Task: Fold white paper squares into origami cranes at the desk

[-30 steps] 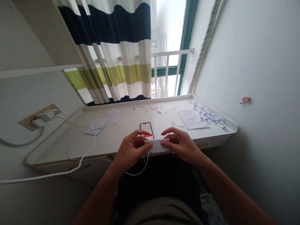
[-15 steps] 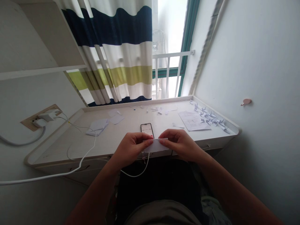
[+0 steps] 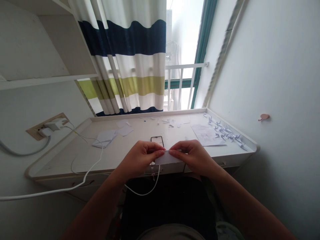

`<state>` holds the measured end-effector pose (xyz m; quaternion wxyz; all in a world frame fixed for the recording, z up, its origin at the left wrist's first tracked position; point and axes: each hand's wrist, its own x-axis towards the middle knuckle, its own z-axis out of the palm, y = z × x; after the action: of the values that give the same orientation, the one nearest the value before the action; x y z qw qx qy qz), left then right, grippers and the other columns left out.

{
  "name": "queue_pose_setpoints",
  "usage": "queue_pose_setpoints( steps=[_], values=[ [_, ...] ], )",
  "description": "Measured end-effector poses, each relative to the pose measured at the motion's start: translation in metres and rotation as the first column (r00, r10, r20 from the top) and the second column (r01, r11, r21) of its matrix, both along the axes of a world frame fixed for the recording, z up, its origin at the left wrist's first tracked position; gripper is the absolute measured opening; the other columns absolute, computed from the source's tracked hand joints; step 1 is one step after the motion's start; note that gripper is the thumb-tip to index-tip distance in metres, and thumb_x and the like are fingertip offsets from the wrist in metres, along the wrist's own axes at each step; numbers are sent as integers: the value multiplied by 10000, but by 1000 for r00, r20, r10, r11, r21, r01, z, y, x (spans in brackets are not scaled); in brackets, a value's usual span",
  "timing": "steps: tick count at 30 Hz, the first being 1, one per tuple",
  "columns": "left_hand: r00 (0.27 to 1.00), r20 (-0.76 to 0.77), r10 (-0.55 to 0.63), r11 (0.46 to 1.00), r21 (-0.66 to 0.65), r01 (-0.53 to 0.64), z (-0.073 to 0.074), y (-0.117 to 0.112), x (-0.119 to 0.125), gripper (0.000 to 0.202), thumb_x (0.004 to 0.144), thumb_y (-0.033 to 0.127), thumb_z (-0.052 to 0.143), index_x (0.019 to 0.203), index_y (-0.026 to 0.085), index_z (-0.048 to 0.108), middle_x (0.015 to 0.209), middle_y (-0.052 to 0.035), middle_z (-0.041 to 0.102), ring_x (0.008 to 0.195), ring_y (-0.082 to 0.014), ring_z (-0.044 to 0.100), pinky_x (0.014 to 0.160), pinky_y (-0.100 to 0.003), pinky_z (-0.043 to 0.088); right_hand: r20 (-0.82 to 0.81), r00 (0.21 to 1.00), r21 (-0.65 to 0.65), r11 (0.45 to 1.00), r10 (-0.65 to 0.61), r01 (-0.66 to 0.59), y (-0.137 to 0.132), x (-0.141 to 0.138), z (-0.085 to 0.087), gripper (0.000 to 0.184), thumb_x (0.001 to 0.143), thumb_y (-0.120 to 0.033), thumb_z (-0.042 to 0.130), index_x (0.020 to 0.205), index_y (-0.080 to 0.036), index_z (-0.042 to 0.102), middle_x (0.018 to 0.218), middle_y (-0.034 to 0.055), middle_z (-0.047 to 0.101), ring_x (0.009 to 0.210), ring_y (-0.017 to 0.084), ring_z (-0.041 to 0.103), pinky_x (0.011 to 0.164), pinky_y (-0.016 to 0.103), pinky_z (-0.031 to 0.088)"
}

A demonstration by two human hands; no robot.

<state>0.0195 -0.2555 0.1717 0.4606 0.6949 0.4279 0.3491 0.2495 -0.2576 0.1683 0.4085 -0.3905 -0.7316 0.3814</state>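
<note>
Left fingers: the left hand (image 3: 140, 158) pinches the left end of the folded white paper (image 3: 167, 157), thumb and fingertips closed narrowly on its top edge.
Right fingers: the right hand (image 3: 193, 156) pinches the right end of the same paper, fingers narrow and closed on the fold.
Paper: a small white piece held flat between both hands, in the air just in front of the near edge of the desk (image 3: 125, 151), above the lap.
Phone: a dark phone (image 3: 157, 140) lies on the desk just behind the hands, partly hidden by the fingers; its white cable (image 3: 147, 190) droops off the desk edge under the paper.
Risk, crease: as I judge it, an uneven pinch would let the two edges slide apart and set the fold crooked, since nothing hard backs the paper.
Risk, cable: a lowered wrist could catch the hanging loop and drag the phone toward the edge.
Risk, tear: thin paper pulled between two tight grips may rip.
Containers: none in view; the raised rim of the desk alone bounds the loose things.
On the desk: a stack of white sheets (image 3: 104, 137) at left, paper scraps (image 3: 170, 122) at the back, a printed sheet (image 3: 207, 135) and a row of small folded paper figures (image 3: 226, 134) at right.
Wall: a charger (image 3: 53, 126) sits in the socket at left.
</note>
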Motion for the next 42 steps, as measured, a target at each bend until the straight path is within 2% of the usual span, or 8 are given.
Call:
queue_pose_setpoints(
  steps=[13,20,25,29,33,36,38,42],
  values=[
    [992,-11,-125,992,-15,125,9,12,-4,283,915,439,721,950,183,835,769,-57,741,683,-165,652,646,-265,535,-63,998,-121,993,-12,5,8,0,5,209,838,-393,820,846,-184,838,754,50,779,674,170,664,576,284,476],
    [987,-134,-89,992,81,100,15,14,0,312,883,478,751,879,177,835,705,-54,732,627,-157,614,581,-255,452,-72,997,-106,994,-15,7,7,0,7,206,841,-394,822,848,-189,837,765,54,793,685,180,690,593,295,506],
    [989,-112,-98,987,114,111,20,15,-3,267,875,441,766,866,186,842,743,-62,761,652,-163,634,599,-262,470,-7,1000,-98,995,19,-19,7,9,17,236,866,-432,797,871,-200,840,748,51,796,654,179,697,580,306,515],
    [999,-39,26,990,140,-20,19,20,-23,277,856,457,789,855,185,843,750,-74,772,652,-176,661,591,-267,512,-63,993,-59,994,-96,92,15,38,28,249,857,-454,810,813,-209,826,770,65,816,742,221,773,766,392,613],
    [991,72,114,986,118,-122,11,22,-30,293,823,470,828,863,180,838,763,-71,781,678,-175,691,614,-260,550,-195,952,-37,972,-236,233,15,51,29,313,797,-495,860,800,-188,796,724,70,799,644,218,763,695,396,627],
    [961,191,198,966,129,-225,0,18,-11,293,820,465,835,876,177,836,796,-73,799,725,-187,722,658,-270,578,-134,982,-150,982,-133,112,5,30,17,367,854,-527,806,878,-161,778,769,82,806,648,225,776,682,391,624],
    [921,290,261,942,130,-308,-9,12,7,283,828,457,829,876,177,836,787,-69,802,728,-206,740,673,-300,605,-233,970,-187,982,-75,31,-3,8,6,383,866,-529,794,965,-160,767,835,93,815,733,243,798,747,408,634],
    [849,406,338,895,141,-423,-29,-1,35,248,844,426,819,965,210,842,934,-69,829,859,-253,775,767,-378,652,-482,869,-205,979,-112,12,-10,-23,-14,381,830,-498,843,1053,-209,730,915,60,811,854,237,797,900,439,630]
  ],
)
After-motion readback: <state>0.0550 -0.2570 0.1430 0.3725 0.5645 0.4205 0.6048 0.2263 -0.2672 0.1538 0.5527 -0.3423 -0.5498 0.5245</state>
